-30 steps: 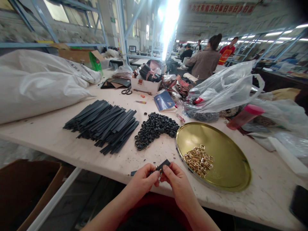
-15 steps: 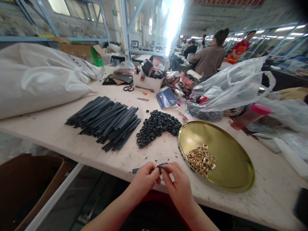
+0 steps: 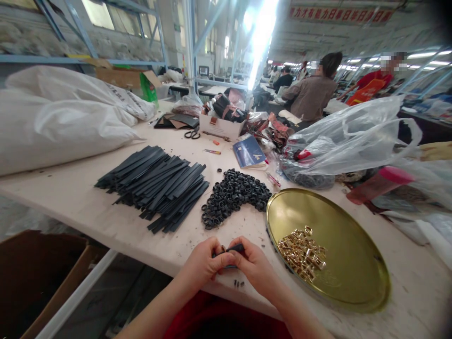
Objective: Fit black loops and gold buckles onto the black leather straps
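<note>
Close together over the table's near edge, my left hand (image 3: 205, 259) and my right hand (image 3: 251, 261) are both closed on one dark strap (image 3: 236, 247). The thumbs meet in front of it and hide most of its length. A small metallic glint shows by the left fingertips, too small to name. Beyond the hands lies a heap of small black loops (image 3: 233, 193). To its left is a pile of flat black strips (image 3: 151, 183). On the right, a round gold tray (image 3: 353, 254) carries a cluster of small gold buckles (image 3: 302, 252).
A white sack (image 3: 63, 122) covers the table's left side. Toward the back are scissors (image 3: 192, 134), a blue booklet (image 3: 249, 151) and a filled box (image 3: 221, 127). A clear plastic bag (image 3: 339, 141) and a pink-lidded bottle (image 3: 379, 183) stand at right. Co-workers are in the background.
Both hands have drawn closer together, thumbs now touching around the strap. The dark strip end that stuck out left of my left hand no longer shows. The view has shifted slightly.
</note>
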A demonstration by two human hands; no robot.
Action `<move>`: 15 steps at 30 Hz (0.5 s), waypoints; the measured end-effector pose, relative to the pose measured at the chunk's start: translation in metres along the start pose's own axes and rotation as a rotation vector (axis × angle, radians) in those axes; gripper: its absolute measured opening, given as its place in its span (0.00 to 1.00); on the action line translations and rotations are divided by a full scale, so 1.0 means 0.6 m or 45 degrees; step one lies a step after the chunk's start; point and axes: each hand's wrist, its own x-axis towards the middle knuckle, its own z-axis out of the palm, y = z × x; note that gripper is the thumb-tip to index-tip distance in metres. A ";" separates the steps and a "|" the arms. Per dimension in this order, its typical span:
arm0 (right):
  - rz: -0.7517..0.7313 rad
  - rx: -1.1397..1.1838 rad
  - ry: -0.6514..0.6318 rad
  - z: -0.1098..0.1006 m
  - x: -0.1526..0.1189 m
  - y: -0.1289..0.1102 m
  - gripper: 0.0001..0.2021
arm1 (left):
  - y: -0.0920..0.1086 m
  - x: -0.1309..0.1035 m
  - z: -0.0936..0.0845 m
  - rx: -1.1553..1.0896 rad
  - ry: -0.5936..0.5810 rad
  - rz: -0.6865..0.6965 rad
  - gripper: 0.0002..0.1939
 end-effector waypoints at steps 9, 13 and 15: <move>-0.249 -0.808 0.289 -0.040 0.155 0.044 0.06 | -0.013 0.018 -0.022 -0.121 0.061 0.003 0.16; -0.234 -0.830 0.312 -0.043 0.145 0.058 0.05 | -0.012 0.016 -0.028 -0.082 0.117 -0.009 0.16; -0.214 -0.802 0.322 -0.051 0.127 0.065 0.06 | -0.015 0.015 -0.024 -0.055 0.108 -0.024 0.16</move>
